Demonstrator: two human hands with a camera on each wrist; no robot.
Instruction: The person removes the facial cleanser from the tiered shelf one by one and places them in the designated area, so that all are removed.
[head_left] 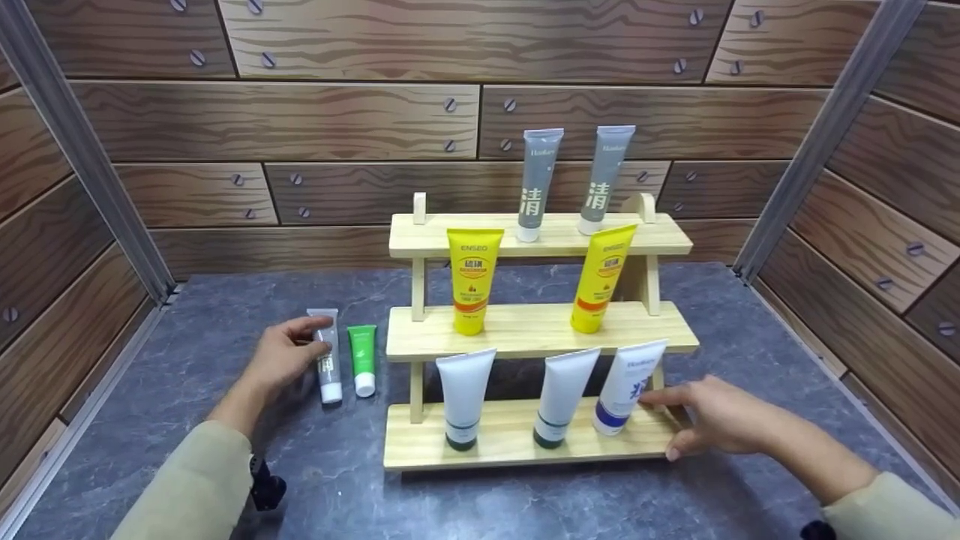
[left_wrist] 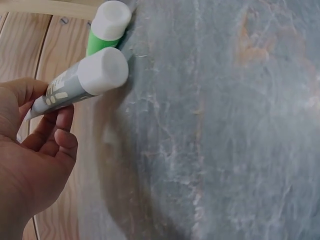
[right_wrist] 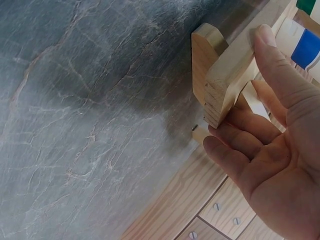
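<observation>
On the left, my left hand [head_left: 279,358] pinches a grey squeeze tube [head_left: 328,369] with a white cap between thumb and fingers. The cap end points toward me; the left wrist view shows the same tube [left_wrist: 67,90] with fingers on both sides. Just right of it lies a green squeeze tube [head_left: 363,351] with a white cap. My right hand [head_left: 726,420] grips the right end of the bottom shelf of a three-tier wooden rack [head_left: 510,427]. Its thumb presses the shelf's front edge [right_wrist: 235,60], beside a white tube with a blue band [head_left: 628,382].
Two grey tubes [head_left: 538,180] stand on the top tier, and two yellow tubes [head_left: 472,277] on the middle one. Two white tubes with dark caps [head_left: 463,394] share the bottom tier. Wood-patterned walls [head_left: 360,120] enclose the dark marbled table [head_left: 337,472].
</observation>
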